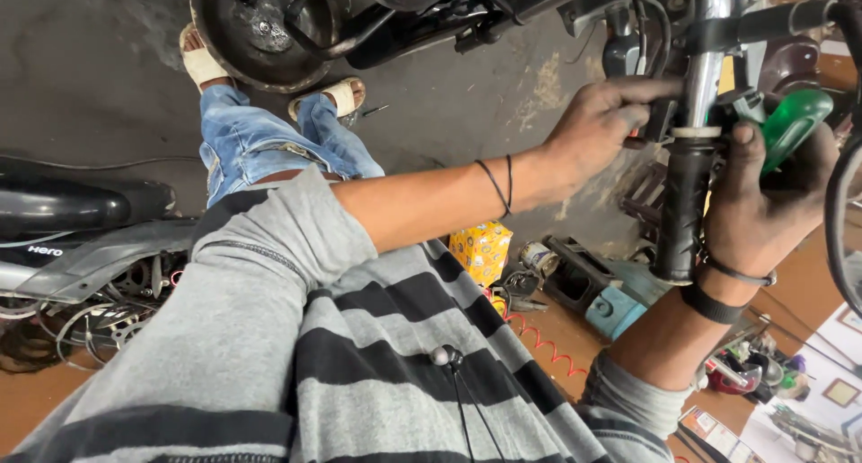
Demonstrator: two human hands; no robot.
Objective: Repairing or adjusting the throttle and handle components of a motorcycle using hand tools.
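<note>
your left hand [597, 122] closes against the switch housing [663, 122] at the top of the black rubber handlebar grip [684, 207], forefinger stretched flat along it and the other fingers curled under, seemingly to steady the part while the other hand works. your right hand [763, 202] sits on the far side of the grip, thumb pressed up near the white collar [696, 132] at the grip's top, fingers wrapped about a green-handled tool [795, 122]; where its tip goes cannot be made out, hidden behind the bar. the grip itself hangs downward in the frame between your two wrists, joined above to the chrome handlebar tube [705, 68], which runs up and out of view. black bands ring both wrists.

left of the grip, your striped grey shirt [359, 355] fills the lower frame, an earphone cable [462, 400] trailing over it. farther left of the grip lies a parked scooter [81, 238], black seat and grey side panel showing. above and left of the grip, a second person's jeans [260, 140] and sandalled feet [202, 63] stand on the concrete floor [90, 77] beside a dark round motorcycle part [251, 32]. below the grip, on the reddish floor, sit a yellow packet [481, 249], a red coiled cord [539, 337], a blue container [615, 312] and scattered small parts, within reach of the work.
</note>
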